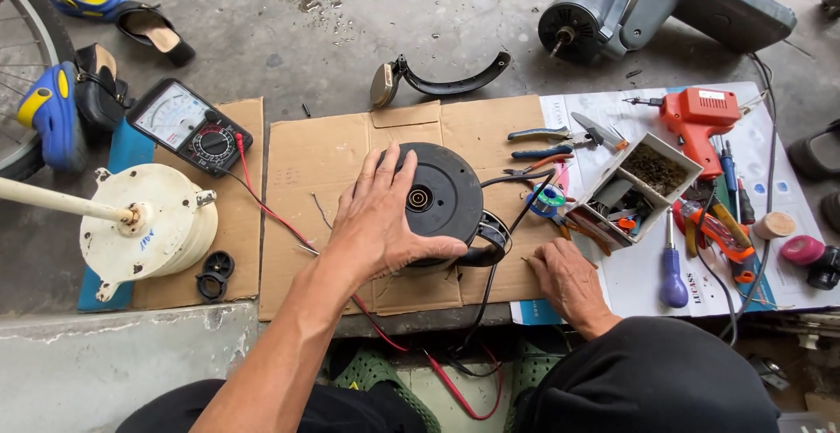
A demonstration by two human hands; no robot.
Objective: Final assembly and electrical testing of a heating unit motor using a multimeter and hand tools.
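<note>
Right now your left hand [381, 223] lies spread flat on the round black kettle base [442, 199], mid-cardboard [332, 162] – nothing pinched. Your right hand [569, 280], at four o'clock, rests curled, holding nothing. Careful – the red probe lead [262, 206] under your forearm could likely snag and drag the multimeter [188, 125].

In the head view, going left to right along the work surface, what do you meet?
White motor housing → analog multimeter → left hand → black round motor → right hand → tray of small parts → orange glue gun → pink tape roll.
</note>
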